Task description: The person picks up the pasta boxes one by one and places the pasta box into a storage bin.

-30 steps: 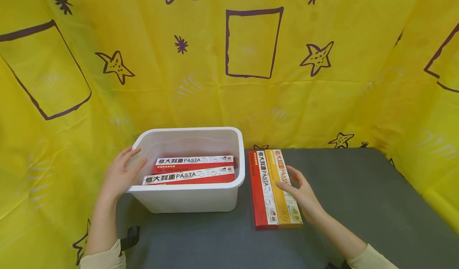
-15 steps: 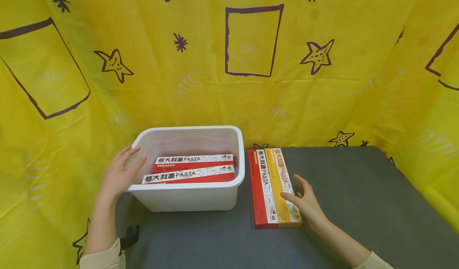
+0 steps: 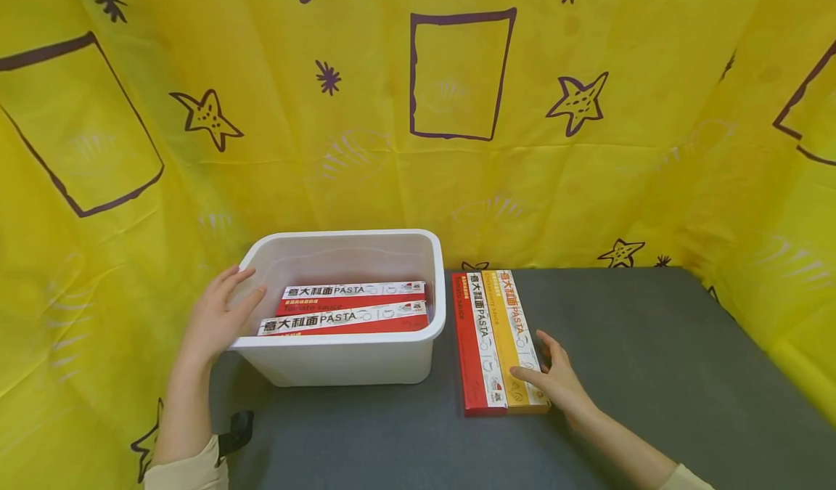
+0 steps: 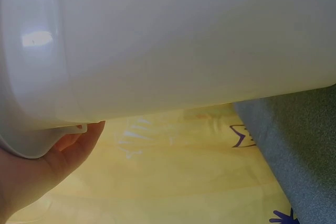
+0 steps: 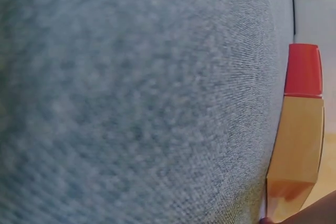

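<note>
A white plastic tub point(image 3: 366, 363) stands at the left of the grey table. My left hand point(image 3: 215, 316) holds its left rim, the thumb over the inside; in the left wrist view, fingers point(image 4: 89, 140) show below the rim outside. Two pasta boxes in red and white lie inside the tub, a rear one point(image 3: 313, 306) and a front one point(image 3: 385, 323) at a slant. To its right, a red pasta box point(image 3: 473, 374) and a yellow pasta box point(image 3: 506, 352) lie side by side. My right hand point(image 3: 562, 385) is at the yellow box's right edge, thumb over its top, fingers extended beside it.
The grey table point(image 3: 660, 359) extends to the right of the boxes. A yellow curtain point(image 3: 392, 178) with drawn starfish hangs behind and at both sides. A black strap point(image 3: 238, 432) sits on my left wrist.
My right hand has slid toward me along the yellow pasta box's right edge, its fingers coming slightly away. The left hand, tub and boxes keep their places.
</note>
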### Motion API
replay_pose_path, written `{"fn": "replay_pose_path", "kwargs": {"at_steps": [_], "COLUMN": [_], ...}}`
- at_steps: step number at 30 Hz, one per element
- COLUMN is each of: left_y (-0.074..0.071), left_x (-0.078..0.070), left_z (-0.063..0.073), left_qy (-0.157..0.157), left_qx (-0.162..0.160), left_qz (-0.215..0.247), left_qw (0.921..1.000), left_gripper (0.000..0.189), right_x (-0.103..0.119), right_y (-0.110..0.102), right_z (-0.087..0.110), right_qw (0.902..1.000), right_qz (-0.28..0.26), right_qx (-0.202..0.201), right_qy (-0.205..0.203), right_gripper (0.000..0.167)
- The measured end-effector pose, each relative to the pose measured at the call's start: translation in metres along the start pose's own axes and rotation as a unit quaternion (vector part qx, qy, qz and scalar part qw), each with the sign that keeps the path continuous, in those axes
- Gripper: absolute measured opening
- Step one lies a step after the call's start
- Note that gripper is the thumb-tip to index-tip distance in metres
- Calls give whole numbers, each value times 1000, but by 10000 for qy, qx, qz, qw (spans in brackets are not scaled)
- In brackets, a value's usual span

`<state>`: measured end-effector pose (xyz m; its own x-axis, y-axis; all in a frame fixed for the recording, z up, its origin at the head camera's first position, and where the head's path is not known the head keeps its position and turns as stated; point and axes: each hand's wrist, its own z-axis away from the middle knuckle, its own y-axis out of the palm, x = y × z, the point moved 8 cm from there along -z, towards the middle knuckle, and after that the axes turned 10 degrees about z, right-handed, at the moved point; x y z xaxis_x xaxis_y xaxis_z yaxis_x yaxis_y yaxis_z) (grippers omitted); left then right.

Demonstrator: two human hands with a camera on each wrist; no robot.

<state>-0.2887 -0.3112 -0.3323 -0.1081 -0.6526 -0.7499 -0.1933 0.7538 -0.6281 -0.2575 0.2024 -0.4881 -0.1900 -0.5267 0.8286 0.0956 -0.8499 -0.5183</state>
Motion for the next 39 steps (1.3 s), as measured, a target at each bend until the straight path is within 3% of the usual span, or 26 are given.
{"fn": "replay_pose_path", "kwargs": {"at_steps": [10,22,39], "left_y": [-1,-1,0], "left_x": [-2,1,-2], "left_z": [0,1,1], "left_qy": [-42,-5,-4], "left_qx": [31,-8,45], "left_qz": [7,-10,-28], "left_qw": [10000,10000,10000], "left_gripper": [64,63,64], "right_x": [-2,0,7], "right_y": [5,11,9], "right_z": [1,0,0], "right_qw": [9999,9931,9867], "right_qz": [128,1100,1509], "right_qx": [85,118,-52], "right_qy": [16,-380,-606], "right_gripper": [103,113,117]}}
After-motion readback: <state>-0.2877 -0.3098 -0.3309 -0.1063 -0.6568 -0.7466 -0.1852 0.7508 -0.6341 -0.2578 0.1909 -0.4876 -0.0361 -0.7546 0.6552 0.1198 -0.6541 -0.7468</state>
